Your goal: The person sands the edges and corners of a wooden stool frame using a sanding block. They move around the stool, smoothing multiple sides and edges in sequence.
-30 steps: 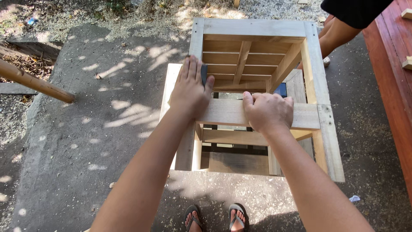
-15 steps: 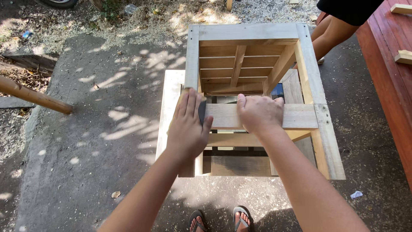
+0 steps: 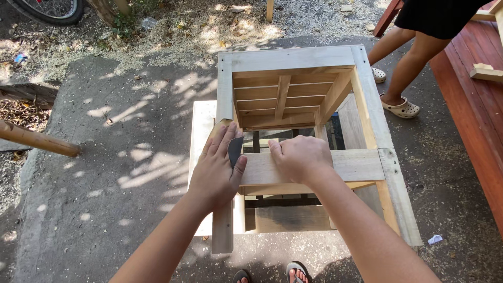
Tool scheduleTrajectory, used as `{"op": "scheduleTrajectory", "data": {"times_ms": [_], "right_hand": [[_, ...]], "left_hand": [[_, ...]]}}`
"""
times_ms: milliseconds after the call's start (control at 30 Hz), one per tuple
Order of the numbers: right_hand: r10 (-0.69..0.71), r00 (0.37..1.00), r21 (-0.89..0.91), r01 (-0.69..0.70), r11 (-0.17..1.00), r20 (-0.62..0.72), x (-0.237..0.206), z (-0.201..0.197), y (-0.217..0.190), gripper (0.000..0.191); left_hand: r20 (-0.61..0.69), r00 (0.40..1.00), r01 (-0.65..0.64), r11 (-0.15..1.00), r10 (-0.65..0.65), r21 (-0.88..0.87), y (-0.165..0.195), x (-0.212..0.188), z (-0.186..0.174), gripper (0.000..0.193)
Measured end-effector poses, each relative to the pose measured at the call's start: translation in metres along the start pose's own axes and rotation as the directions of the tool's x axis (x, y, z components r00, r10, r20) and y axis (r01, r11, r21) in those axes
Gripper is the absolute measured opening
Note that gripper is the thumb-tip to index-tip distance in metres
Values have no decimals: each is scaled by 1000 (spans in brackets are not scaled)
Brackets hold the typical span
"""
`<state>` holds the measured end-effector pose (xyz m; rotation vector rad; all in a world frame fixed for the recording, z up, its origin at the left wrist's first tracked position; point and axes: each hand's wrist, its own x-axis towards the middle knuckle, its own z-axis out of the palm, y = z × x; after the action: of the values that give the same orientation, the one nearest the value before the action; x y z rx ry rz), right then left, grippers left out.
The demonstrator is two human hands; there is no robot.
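Observation:
A bare wooden frame, box-shaped with slats inside, stands on the concrete in front of me. My left hand lies flat on the frame's left rail, pressing a dark grey sheet of sandpaper against the wood with thumb and fingers. Just to its right, my right hand is curled into a fist on the near cross board, holding it down. My sandalled toes show at the bottom edge.
Another person's bare legs and pale clogs stand beyond the frame's far right corner. A red-brown wooden bench runs along the right side. A round pole juts in from the left. Sawdust and leaves cover the far ground.
My left hand has slid toward me along the left rail with the sandpaper. The right fist stays on the cross board. The view has tilted up a little.

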<state>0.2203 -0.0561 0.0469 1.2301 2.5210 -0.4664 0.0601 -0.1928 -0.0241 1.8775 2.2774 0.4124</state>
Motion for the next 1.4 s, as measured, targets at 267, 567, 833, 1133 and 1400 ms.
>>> {"op": "scheduleTrajectory", "data": {"times_ms": [267, 567, 833, 1133, 1400], "right_hand": [[9, 999, 4, -9, 1000, -39, 2, 6, 6, 57], [-5, 995, 36, 9, 999, -100, 1, 10, 7, 53], [29, 999, 12, -29, 1000, -38, 4, 10, 10, 53], [20, 997, 39, -17, 999, -78, 4, 7, 7, 52], [25, 997, 73, -19, 997, -79, 2, 6, 4, 52]], "left_hand": [[-81, 995, 56, 998, -54, 28, -47, 135, 14, 73], [221, 975, -35, 998, 23, 52, -4, 29, -22, 62], [122, 990, -94, 975, 70, 202, -15, 87, -35, 66], [206, 977, -93, 980, 56, 174, -2, 60, -48, 65], [258, 964, -80, 996, 68, 36, -18, 12, -31, 62]]}}
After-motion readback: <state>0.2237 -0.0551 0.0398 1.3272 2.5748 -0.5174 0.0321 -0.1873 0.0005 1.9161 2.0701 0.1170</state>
